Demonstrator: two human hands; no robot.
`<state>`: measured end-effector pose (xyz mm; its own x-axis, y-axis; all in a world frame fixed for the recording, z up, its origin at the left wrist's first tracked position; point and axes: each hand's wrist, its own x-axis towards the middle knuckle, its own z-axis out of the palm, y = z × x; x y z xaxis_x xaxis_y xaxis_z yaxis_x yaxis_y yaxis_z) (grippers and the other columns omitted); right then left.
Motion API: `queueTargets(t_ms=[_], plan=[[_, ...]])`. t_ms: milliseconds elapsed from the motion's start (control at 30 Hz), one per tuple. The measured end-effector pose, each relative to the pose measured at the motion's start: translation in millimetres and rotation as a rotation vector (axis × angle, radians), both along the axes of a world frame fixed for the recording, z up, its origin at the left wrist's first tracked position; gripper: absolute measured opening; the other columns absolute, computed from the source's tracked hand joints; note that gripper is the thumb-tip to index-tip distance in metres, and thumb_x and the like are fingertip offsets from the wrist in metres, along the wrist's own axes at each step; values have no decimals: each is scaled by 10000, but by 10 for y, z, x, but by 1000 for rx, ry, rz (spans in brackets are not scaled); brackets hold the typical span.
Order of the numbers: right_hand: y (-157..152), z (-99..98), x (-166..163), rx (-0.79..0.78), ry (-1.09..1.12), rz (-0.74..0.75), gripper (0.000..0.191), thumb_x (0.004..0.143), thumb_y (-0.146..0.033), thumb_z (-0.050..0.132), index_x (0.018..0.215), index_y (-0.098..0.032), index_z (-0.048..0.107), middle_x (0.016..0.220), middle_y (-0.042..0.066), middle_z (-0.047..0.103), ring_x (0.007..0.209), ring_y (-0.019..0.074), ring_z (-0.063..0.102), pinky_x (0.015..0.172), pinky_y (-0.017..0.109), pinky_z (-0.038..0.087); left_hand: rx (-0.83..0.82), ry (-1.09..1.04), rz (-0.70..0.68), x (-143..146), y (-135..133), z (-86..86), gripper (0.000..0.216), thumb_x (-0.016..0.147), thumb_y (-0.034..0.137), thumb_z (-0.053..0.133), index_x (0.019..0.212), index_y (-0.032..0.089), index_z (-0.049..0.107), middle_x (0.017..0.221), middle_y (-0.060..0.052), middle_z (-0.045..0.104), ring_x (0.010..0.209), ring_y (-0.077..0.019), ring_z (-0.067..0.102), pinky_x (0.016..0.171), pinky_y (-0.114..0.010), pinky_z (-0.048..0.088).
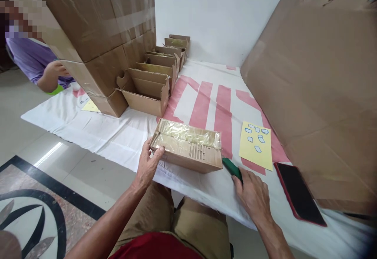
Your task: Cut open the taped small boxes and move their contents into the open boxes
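Observation:
A small taped cardboard box (188, 161) lies near the table's front edge, clear tape along its top and dark stripes on the near part. My left hand (149, 159) grips its left end, thumb on top and the other fingers mostly hidden behind the side. Just off the box's right end, my right hand (253, 190) is closed around a long dark green object (232, 168). Its front end points toward the box, and the hand covers the rest, so I cannot make out its kind.
Open cardboard boxes (144, 102) stand in a row beside a tall carton wall (100, 35). A yellow drawn card (255, 145) and a phone (300, 194) lie at right, before a large cardboard panel (321, 94). Another person's hand (55, 70) is beyond the wall.

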<state>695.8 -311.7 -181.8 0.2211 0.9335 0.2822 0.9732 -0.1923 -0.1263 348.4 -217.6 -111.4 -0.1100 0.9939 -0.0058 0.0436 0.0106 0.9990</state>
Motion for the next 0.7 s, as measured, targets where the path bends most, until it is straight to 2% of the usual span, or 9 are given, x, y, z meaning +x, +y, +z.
queueTargets(t_ms=[133, 200, 267, 333, 433, 533, 600, 700], plan=[[-123, 106, 25, 67, 328, -24, 436, 980, -495, 413, 1164, -219, 696, 1079, 150, 768, 1001, 346, 703, 857, 488, 549, -9, 4, 17, -78, 71, 31, 564, 887, 588, 672, 1307, 213, 650, 1379, -125, 683, 1312, -339, 613, 1119, -500, 472], [-172, 226, -10, 109, 579, -134, 462, 967, -596, 432, 1053, -238, 711, 895, 102, 755, 848, 306, 698, 771, 440, 554, 1, -7, 39, -90, 131, 64, 542, 898, 565, 659, 1310, 213, 645, 1400, -128, 668, 1341, -333, 597, 1136, -496, 462], [-151, 372, -110, 184, 822, -235, 489, 946, -680, 487, 902, -240, 697, 691, 48, 670, 683, 262, 637, 683, 404, 527, 9, -23, 55, -80, 207, 94, 552, 897, 547, 661, 1332, 208, 628, 1413, -128, 656, 1358, -320, 589, 1138, -473, 465], [-36, 514, -277, 281, 1002, -265, 486, 897, -708, 610, 824, -232, 676, 624, 14, 612, 633, 230, 598, 659, 378, 508, 16, -50, 50, -52, 283, 115, 556, 898, 539, 655, 1335, 198, 625, 1383, -124, 670, 1313, -305, 616, 1107, -446, 490], [260, 668, -598, 371, 1202, -228, 491, 778, -670, 785, 924, -210, 700, 704, 7, 663, 662, 203, 624, 669, 347, 521, 53, -107, 4, 0, 356, 121, 506, 922, 522, 620, 1303, 190, 653, 1288, -102, 715, 1210, -283, 661, 1050, -418, 526], [530, 726, -885, 434, 1345, -186, 562, 759, -669, 775, 1076, -210, 706, 981, 60, 764, 899, 226, 702, 810, 355, 561, 87, -119, -16, 42, 362, 100, 447, 958, 492, 573, 1267, 189, 684, 1254, -88, 734, 1210, -278, 659, 1080, -415, 508], [616, 723, -1006, 447, 1325, -189, 548, 782, -665, 744, 1095, -216, 711, 1132, 78, 769, 1066, 244, 683, 916, 369, 549, 104, -110, 2, 62, 347, 79, 441, 978, 478, 544, 1281, 189, 684, 1283, -91, 726, 1247, -278, 644, 1106, -411, 487], [618, 704, -1069, 440, 1269, -209, 548, 801, -661, 720, 1099, -201, 720, 1152, 79, 772, 1123, 265, 657, 947, 379, 537, 144, -98, 29, 92, 338, 52, 464, 994, 461, 509, 1317, 171, 671, 1321, -109, 715, 1279, -282, 629, 1118, -406, 470]])
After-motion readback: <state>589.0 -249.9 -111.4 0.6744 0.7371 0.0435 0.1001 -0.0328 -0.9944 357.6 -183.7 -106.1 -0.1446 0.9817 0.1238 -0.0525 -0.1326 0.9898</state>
